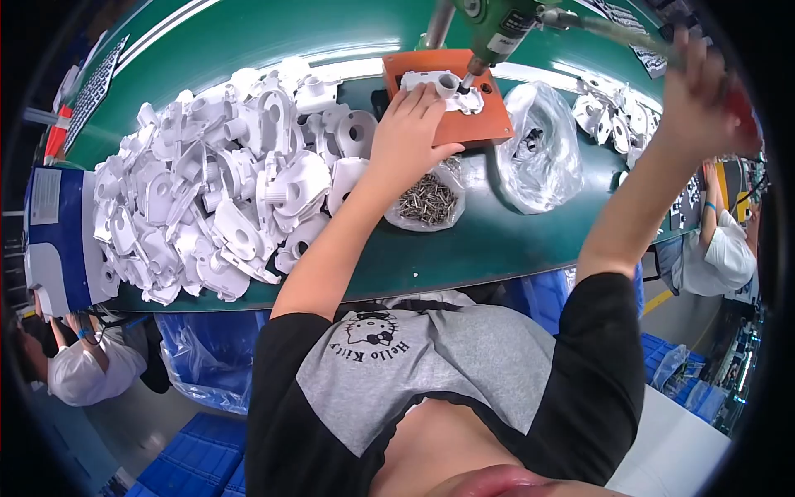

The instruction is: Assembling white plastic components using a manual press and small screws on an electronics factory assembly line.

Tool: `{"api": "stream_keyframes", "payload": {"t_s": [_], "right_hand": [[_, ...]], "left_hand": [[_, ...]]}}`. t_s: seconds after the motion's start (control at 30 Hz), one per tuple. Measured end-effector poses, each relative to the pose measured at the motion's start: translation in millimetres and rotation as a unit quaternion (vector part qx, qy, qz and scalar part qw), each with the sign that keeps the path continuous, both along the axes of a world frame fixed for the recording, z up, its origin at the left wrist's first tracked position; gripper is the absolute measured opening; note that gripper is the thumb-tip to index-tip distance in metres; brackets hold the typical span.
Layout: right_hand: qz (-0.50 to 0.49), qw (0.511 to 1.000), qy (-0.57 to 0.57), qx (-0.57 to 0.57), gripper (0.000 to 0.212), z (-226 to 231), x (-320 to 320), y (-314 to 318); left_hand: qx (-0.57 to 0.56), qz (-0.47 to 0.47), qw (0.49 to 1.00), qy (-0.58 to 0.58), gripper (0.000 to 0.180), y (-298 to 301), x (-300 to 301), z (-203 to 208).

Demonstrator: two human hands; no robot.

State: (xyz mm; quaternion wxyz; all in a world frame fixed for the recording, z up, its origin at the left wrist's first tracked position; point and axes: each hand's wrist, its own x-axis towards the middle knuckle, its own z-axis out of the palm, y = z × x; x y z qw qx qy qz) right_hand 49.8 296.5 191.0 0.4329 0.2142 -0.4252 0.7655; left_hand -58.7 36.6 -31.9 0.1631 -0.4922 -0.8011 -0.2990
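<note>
My left hand (408, 124) presses its fingers onto a white plastic part (448, 84) that lies on an orange fixture block (474, 126). Its thumb is spread apart over the block's near edge. Directly above the part, the tip of a green press (495, 31) comes down beside its round collar. A lever (609, 31) runs from the press to the right. My right hand (702, 103) is raised at the lever's outer end, closed round it beside something red; motion blurs the fingers. Just below the block sits a clear bag of small metal screws (426, 201).
A large heap of white plastic parts (207, 182) covers the bench's left side. A clear plastic bag (540, 153) holds small dark pieces right of the block. More white parts (611, 116) lie farther right. Blue crates (195, 451) stand below. Other people (719, 248) are at both sides.
</note>
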Motion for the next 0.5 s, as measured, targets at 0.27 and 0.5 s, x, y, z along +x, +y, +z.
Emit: {"api": "stream_keyframes", "payload": {"t_s": [0.27, 0.5], "right_hand": [[-0.101, 0.982, -0.04, 0.155, 0.05, -175, 75, -42], [-0.151, 0.953, -0.085, 0.247, 0.053, -166, 79, -38]], "left_hand": [[-0.017, 0.009, 1.0, 0.002, 0.066, -3, 0, 1], [-0.009, 0.019, 0.999, -0.024, 0.069, -4, 5, 7]]}}
